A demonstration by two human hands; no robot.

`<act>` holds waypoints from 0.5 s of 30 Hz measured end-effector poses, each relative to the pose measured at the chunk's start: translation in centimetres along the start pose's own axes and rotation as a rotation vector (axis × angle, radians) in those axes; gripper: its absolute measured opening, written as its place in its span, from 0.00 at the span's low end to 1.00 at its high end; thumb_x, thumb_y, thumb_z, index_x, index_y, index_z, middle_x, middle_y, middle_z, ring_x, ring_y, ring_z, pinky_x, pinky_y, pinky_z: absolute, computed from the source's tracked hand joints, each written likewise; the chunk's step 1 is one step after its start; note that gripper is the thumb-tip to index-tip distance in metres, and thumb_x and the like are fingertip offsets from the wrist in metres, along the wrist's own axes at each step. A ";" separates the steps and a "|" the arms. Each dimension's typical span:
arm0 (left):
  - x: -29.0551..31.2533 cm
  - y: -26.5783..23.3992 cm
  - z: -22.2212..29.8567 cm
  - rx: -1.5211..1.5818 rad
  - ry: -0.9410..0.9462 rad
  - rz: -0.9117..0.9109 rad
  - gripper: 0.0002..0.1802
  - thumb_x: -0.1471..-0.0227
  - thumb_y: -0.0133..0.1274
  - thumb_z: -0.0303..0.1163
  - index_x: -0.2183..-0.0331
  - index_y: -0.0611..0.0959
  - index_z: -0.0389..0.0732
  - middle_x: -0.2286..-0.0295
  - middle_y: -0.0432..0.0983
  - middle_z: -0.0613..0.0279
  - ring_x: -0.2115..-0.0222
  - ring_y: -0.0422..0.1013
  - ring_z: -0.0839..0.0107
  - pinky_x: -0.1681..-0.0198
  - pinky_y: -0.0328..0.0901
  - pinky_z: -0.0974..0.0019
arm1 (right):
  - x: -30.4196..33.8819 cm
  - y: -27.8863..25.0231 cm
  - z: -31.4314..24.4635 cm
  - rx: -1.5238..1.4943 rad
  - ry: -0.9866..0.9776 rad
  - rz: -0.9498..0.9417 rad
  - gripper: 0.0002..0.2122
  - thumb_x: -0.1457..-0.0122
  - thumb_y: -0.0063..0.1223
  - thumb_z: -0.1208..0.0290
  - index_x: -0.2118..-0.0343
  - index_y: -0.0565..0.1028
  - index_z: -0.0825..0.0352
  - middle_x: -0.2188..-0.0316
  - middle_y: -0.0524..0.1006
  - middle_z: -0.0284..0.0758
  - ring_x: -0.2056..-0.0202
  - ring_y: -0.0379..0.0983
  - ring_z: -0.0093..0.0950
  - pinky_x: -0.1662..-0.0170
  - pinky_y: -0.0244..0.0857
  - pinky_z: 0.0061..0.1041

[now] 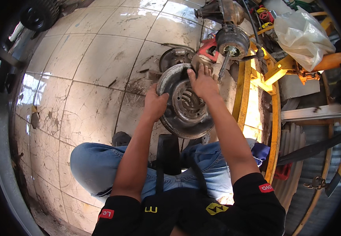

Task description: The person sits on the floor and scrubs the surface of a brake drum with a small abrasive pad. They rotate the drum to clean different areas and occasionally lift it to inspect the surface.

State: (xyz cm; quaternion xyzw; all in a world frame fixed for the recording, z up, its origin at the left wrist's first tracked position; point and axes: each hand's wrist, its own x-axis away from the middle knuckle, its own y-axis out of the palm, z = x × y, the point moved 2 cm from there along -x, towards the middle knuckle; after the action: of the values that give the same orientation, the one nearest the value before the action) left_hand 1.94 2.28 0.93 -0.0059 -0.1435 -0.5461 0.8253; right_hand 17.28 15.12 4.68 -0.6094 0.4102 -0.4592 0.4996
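Observation:
A round, dark brake drum (pixel 172 112) with a worn metal rim stands tilted between my hands, above the floor before my knees. Its central opening shows curved metal inside. My left hand (pixel 156 103) grips the drum's left edge, thumb on the near face. On the upper right of the drum lies my right hand (pixel 204 83), fingers stretched out and thumb apart. A brownish flat piece (pixel 197 61) shows by its fingertips; I cannot tell what it is. Behind the drum, a dark round brake plate (pixel 174 57) rests on the floor.
An axle assembly (pixel 232 37) with a shaft stands at the back right, near a red stand (pixel 208 49). A yellow metal frame (pixel 276 129) runs along my right, with a clear plastic bag (pixel 302 35) on it. A tyre (pixel 40 15) is far left. Dirt marks the tiled floor (pixel 88 102).

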 end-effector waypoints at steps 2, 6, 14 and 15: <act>0.0 0.2 0.0 -0.021 0.022 -0.008 0.21 0.54 0.50 0.23 0.54 0.74 0.30 0.63 0.77 0.48 0.63 0.74 0.60 0.56 0.66 0.61 | 0.8 -0.8 0.3 0.029 -0.050 0.026 0.38 0.37 0.21 0.39 0.34 0.48 0.69 0.36 0.53 0.50 0.35 0.48 0.45 0.33 0.39 0.42; 0.2 0.3 0.5 -0.005 0.045 -0.005 0.21 0.55 0.50 0.24 0.55 0.74 0.29 0.62 0.77 0.46 0.62 0.74 0.58 0.56 0.65 0.62 | 0.5 -1.7 0.2 -0.029 -0.103 0.011 0.37 0.36 0.26 0.40 0.36 0.53 0.70 0.40 0.60 0.53 0.37 0.54 0.47 0.36 0.48 0.41; 0.2 -0.2 0.8 -0.016 0.014 -0.012 0.21 0.55 0.49 0.23 0.56 0.74 0.27 0.65 0.78 0.47 0.63 0.74 0.61 0.56 0.66 0.63 | -2.8 -2.0 1.2 -0.408 -0.060 -0.127 0.36 0.39 0.30 0.36 0.47 0.60 0.71 0.46 0.67 0.54 0.46 0.65 0.52 0.42 0.57 0.41; 0.1 -0.1 0.7 0.002 0.017 -0.031 0.22 0.55 0.49 0.23 0.55 0.74 0.27 0.63 0.78 0.46 0.62 0.74 0.59 0.55 0.66 0.62 | -3.3 -1.3 1.8 -0.415 -0.043 -0.101 0.37 0.39 0.28 0.36 0.44 0.61 0.70 0.46 0.67 0.55 0.45 0.65 0.51 0.42 0.56 0.41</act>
State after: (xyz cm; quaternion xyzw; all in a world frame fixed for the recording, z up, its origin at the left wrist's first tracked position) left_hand 1.74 2.29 1.64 0.0021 -0.1371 -0.5586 0.8180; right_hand 18.31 18.90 5.37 -0.7288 0.4540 -0.3761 0.3484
